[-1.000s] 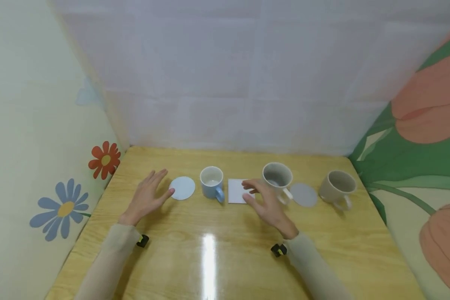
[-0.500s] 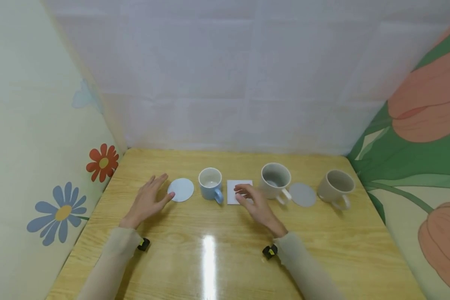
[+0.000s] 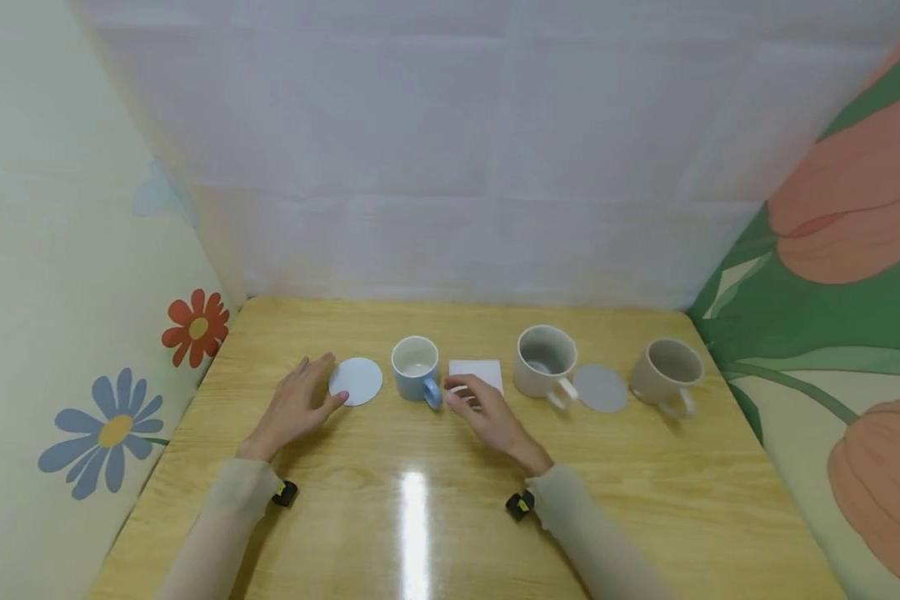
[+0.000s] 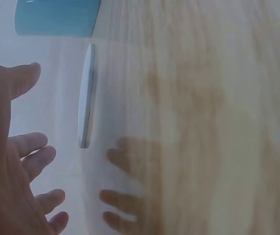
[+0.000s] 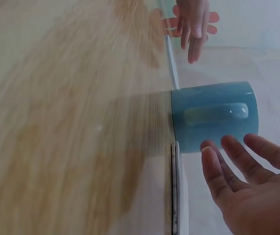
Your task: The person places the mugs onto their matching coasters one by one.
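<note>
Head view: left hand (image 3: 294, 406) flat on table (image 3: 420, 517), fingers relaxed, thumb tip touching round white coaster (image 3: 356, 381). Right hand (image 3: 487, 414) spread, holding nothing, over square white coaster (image 3: 477, 372), fingertips just beside blue mug (image 3: 414, 367).

Left wrist: fingers (image 4: 29, 147) loose, coaster edge (image 4: 86, 95) just ahead.

Right wrist: fingers (image 5: 238, 161) straight, near mug (image 5: 213, 115).

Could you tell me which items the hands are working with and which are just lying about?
In hand:
right hand nearing blue mug, square coaster
left hand beside round white coaster

Lying about:
white mug
grey coaster
beige mug
</note>
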### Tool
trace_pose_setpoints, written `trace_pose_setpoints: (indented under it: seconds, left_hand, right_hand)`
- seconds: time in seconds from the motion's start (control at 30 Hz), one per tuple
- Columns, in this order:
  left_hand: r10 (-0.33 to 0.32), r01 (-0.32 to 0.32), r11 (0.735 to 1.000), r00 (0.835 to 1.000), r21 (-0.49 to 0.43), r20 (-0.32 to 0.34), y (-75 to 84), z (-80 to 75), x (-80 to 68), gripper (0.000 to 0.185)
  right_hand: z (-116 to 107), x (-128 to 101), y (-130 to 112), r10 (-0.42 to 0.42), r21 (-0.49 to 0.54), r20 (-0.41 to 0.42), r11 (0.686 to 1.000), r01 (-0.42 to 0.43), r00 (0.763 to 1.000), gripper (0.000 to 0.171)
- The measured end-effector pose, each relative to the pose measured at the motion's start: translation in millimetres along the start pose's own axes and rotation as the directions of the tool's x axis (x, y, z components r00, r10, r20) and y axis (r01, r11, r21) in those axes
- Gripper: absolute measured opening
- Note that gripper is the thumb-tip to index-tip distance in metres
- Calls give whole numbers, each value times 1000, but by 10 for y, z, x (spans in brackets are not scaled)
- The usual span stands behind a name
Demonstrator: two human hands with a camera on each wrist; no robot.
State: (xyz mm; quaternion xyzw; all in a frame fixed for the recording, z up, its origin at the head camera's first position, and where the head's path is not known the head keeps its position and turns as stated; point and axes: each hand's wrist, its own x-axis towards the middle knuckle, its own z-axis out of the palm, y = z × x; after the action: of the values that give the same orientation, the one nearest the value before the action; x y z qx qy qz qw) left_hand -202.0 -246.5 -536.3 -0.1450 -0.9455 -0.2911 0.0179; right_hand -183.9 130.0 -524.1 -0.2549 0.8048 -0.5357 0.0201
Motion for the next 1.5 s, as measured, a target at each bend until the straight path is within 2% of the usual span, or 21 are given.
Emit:
trace_pose_setpoints:
  seconds: [0.2, 0.43, 0.73, 0.87, 1.03, 1.27, 1.5]
  left_hand:
    - [-5, 4, 1000, 999, 27, 37, -3, -8, -48, 81]
    - [-7, 5, 1000, 996, 26, 94, 2, 25, -48, 80]
    - [-11, 7, 999, 993, 36, 121, -16, 23, 0, 82]
    - [4, -7, 1000, 993, 21, 115, -26, 27, 2, 83]
    - [21, -22, 1000, 995, 4, 99, -50, 40, -1, 82]
    - [-17, 17, 1000, 990, 5, 137, -57, 60, 18, 80]
    - [-4, 8, 999, 993, -36, 117, -127, 93, 12, 79]
  right_hand:
    - [152, 38, -50, 46, 2, 52, 999, -46, 998, 41]
    - [243, 35, -114, 103, 0, 43, 995, -103, 994, 35]
    - [285, 98, -78, 124, 17, 40, 992, -125, 992, 31]
    - [318, 117, -73, 154, 78, 42, 985, -156, 987, 31]
    - [384, 157, -91, 222, 171, 52, 959, -228, 974, 37]
    - [439, 201, -36, 264, 226, 55, 936, -270, 963, 46]
    - [442, 237, -76, 277, 257, 73, 923, -286, 958, 46]
